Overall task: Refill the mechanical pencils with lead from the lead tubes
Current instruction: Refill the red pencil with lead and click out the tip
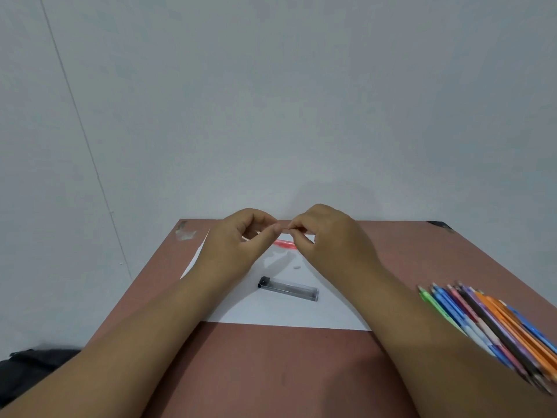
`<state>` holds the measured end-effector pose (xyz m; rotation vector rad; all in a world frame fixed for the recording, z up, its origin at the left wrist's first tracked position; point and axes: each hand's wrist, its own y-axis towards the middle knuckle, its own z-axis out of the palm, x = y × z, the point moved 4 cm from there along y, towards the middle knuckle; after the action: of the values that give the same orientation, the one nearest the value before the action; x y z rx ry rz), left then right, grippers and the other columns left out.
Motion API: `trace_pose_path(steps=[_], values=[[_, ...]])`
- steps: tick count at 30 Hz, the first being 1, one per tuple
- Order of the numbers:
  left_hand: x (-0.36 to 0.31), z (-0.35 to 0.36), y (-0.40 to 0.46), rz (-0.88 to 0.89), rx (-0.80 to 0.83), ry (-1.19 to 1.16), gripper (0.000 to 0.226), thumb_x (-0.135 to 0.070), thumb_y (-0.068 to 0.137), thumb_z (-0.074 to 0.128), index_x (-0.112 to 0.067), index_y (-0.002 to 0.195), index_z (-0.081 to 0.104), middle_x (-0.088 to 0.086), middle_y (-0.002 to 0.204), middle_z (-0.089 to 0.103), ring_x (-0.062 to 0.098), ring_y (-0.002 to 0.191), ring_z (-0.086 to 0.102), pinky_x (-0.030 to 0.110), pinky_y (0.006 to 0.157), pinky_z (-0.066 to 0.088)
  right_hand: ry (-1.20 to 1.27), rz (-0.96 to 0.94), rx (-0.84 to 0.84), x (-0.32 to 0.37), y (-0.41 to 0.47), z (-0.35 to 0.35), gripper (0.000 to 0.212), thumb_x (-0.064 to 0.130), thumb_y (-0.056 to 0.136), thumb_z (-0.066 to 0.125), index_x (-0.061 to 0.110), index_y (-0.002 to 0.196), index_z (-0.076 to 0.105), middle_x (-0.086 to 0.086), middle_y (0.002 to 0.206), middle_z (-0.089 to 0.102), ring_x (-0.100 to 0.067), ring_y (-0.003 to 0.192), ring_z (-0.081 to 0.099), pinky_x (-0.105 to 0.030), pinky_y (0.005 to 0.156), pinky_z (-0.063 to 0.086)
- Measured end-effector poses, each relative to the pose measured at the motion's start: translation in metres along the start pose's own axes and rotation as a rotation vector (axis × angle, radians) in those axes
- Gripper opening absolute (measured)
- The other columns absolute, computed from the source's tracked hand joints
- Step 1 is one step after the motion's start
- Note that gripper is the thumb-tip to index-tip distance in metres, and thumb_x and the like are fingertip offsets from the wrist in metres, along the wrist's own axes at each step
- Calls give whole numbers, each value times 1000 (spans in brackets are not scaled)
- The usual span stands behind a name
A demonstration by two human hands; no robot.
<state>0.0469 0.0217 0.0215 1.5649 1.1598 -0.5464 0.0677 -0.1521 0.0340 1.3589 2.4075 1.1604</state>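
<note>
Big pale wall (271, 101) takes up most of the view, and below it sits a reddish-brown table (271, 366) pushed right up against it. A white paper (286, 312) lies in the middle of the table, and I'll use that as the reference for everything else. Both forearms come in from the bottom corners and meet over the far end of the paper. The left hand (238, 239) is curled with thumb and index fingertip pressed together, and the right hand (328, 236) is curled the same way, with the two pinches almost touching each other. Whatever sits between those fingertips is too thin or too blurry to make out, so I can't tell if it's lead or a pencil part. Off the right side of the paper, on bare table, there's a pile of mechanical pencils (494, 324) in green, blue, pink, purple, dark and orange, tips pointing toward the wall, partly hidden by the right forearm. On the paper itself, near its middle, the lead tube (288, 289) lies on its side, clear body with a black cap at its left end. A pink pencil (284, 244) peeks out at the far end of the paper, under the hands. A tiny white bit (296, 267) sits on the paper between the pink pencil and the tube. No readable writing or brand anywhere, all too small.
</note>
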Motion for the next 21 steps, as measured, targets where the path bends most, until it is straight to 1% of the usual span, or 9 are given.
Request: trace_pose_path(steps=[3,6,8,10,12,16,19,20,21], values=[[4,-2,7,6,18,86,8,-39,94,66,-36,102,69,-24,97,68,-3,93,62,16,79,46,42,86,-12,-6,1,-5,12,24,93,62,27,90,73,11,82,63,-11,77,58,-34,65,52],[6,4,13,115,128,462,13,-37,96,64,-34,108,69,-22,108,65,-2,99,58,8,81,38,104,154,-85,-15,-1,-10,12,20,92,63,24,89,74,13,76,63,-7,72,56,-29,66,52],[7,11,19,187,198,675,14,-35,97,61,-31,109,68,-18,109,62,5,101,55,10,79,36,168,211,-119,-22,-4,-11,12,19,92,64,25,87,74,18,72,60,-4,71,56,-25,66,51],[9,16,24,139,234,763,13,-38,98,58,-33,107,66,-15,107,61,9,101,55,24,84,44,205,239,-143,-24,-6,-11,12,19,91,65,26,86,73,19,71,61,-3,72,58,-25,66,51],[11,21,31,63,271,814,13,-39,98,56,-33,106,64,-11,107,60,11,102,56,30,86,46,239,245,-163,-24,-6,-12,11,19,91,66,25,87,74,15,73,66,-6,73,61,-28,68,53],[15,28,47,-118,375,911,24,-38,101,50,-28,121,59,-7,116,54,15,100,49,30,80,38,303,285,-162,-24,-7,-11,11,20,91,65,25,88,74,13,73,67,-8,74,63,-32,69,55],[12,30,60,-173,370,911,26,-39,102,49,-25,123,56,-3,112,54,17,93,51,26,66,35,313,280,-176,-25,-7,-12,11,18,91,66,23,88,75,13,73,65,-8,73,62,-32,69,55],[11,32,62,-188,393,934,28,-40,102,48,-25,125,54,-3,111,53,17,92,51,26,63,34,317,274,-180,-25,-7,-13,11,17,91,66,22,89,75,13,73,65,-9,73,62,-31,69,55],[10,34,63,-196,425,962,31,-42,103,49,-24,127,53,-1,113,54,18,93,51,27,65,35,319,272,-183,-26,-7,-13,10,17,91,66,21,89,75,13,73,66,-9,73,62,-31,70,55]])
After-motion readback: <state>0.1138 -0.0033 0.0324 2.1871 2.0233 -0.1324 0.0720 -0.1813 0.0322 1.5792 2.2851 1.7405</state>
